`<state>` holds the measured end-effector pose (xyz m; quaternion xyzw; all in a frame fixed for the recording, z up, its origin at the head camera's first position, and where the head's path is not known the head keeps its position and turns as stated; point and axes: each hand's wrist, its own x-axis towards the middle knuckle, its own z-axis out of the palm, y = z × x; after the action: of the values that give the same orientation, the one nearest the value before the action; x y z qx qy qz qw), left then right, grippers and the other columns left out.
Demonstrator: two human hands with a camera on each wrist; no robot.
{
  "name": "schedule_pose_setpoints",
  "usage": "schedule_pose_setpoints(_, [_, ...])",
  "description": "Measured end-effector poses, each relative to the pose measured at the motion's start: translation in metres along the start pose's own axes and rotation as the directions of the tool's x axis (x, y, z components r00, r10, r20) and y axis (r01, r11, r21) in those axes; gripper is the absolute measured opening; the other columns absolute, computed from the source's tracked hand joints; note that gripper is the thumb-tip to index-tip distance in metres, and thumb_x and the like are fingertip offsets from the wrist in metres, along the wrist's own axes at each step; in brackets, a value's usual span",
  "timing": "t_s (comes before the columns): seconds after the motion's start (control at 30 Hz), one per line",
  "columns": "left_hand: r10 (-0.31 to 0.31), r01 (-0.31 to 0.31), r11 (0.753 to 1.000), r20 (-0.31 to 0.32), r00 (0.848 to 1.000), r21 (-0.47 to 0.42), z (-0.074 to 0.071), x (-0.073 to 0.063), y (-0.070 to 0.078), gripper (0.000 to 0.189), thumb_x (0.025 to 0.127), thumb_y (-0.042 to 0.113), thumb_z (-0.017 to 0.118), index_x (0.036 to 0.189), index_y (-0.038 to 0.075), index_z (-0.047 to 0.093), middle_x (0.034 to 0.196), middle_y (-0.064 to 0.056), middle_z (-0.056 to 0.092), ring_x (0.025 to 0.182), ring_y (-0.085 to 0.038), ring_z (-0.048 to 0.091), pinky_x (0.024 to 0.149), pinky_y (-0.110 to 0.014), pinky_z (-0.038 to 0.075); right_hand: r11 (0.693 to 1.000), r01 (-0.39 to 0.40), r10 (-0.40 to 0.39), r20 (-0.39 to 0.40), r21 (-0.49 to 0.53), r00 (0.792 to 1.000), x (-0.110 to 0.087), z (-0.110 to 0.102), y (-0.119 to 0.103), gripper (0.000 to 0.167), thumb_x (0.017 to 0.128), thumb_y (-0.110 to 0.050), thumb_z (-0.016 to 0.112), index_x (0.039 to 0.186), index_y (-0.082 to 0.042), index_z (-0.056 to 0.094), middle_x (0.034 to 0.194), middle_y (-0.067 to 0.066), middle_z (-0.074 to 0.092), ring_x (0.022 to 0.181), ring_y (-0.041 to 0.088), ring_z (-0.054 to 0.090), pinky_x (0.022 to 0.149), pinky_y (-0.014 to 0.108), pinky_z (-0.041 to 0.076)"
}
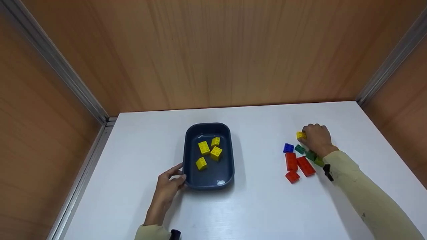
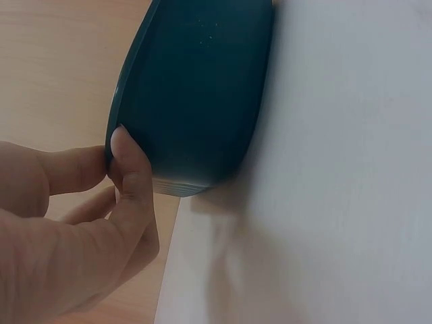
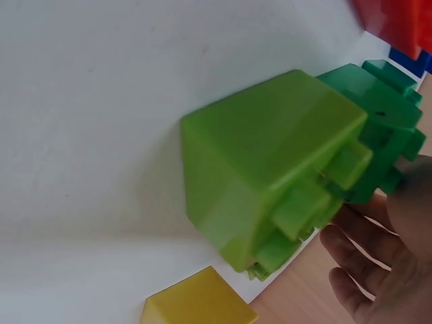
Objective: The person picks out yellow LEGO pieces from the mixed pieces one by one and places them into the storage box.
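Observation:
A dark blue tray (image 1: 208, 183) holds several yellow toy bricks (image 1: 203, 147). My left hand (image 1: 167, 186) grips its near left side, the thumb on the wall, as the left wrist view also shows of the tray (image 2: 196, 88). Off to the right, my right hand (image 1: 318, 137) pinches a yellow brick (image 1: 300, 135) between thumb and fingers, just beyond a group of loose bricks. In the right wrist view, the fingers (image 3: 358, 250) show behind a light green brick (image 3: 270, 135) and a darker green brick (image 3: 371, 101); the pinched brick is hidden there.
Near the right hand lie a blue brick (image 1: 288, 148), several red bricks (image 1: 291, 161) and green bricks (image 1: 300, 149). Another yellow brick (image 3: 199, 300) shows at the right wrist view's bottom edge. Wooden panels (image 1: 227, 53) enclose the white table (image 1: 260, 206) at the back and sides.

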<state>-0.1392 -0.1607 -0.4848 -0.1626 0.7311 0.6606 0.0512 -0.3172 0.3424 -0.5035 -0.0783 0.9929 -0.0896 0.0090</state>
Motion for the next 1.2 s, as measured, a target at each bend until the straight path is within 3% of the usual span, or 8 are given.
schedule_pose_setpoints(0.6, [0.004, -0.004, 1.000, 0.010, 1.000, -0.022, -0.001, 0.001, -0.001, 0.050, 0.101, -0.007, 0.060, 0.151, -0.005, 0.054, 0.122, -0.021, 0.055, 0.084, -0.017, 0.063, 0.077, -0.029, 0.060, 0.998, 0.065, -0.063, -0.080, 0.013, 0.995, 0.003, -0.015, -0.019, 0.038, 0.093, -0.013, 0.082, 0.121, 0.010, 0.070, 0.114, 0.030, 0.071, 0.103, 0.046, 0.064, 0.101, 0.062, 0.052])
schedule_pose_setpoints(1.2, [0.007, -0.007, 1.000, 0.019, 1.000, -0.024, 0.001, 0.001, 0.001, 0.049, 0.102, -0.007, 0.060, 0.151, -0.005, 0.053, 0.125, -0.023, 0.053, 0.086, -0.017, 0.063, 0.079, -0.029, 0.059, 0.981, 0.184, -0.192, -0.156, -0.065, 0.969, 0.011, -0.023, -0.071, 0.040, 0.088, -0.019, 0.088, 0.118, 0.004, 0.074, 0.110, 0.023, 0.074, 0.102, 0.040, 0.066, 0.099, 0.055, 0.053])
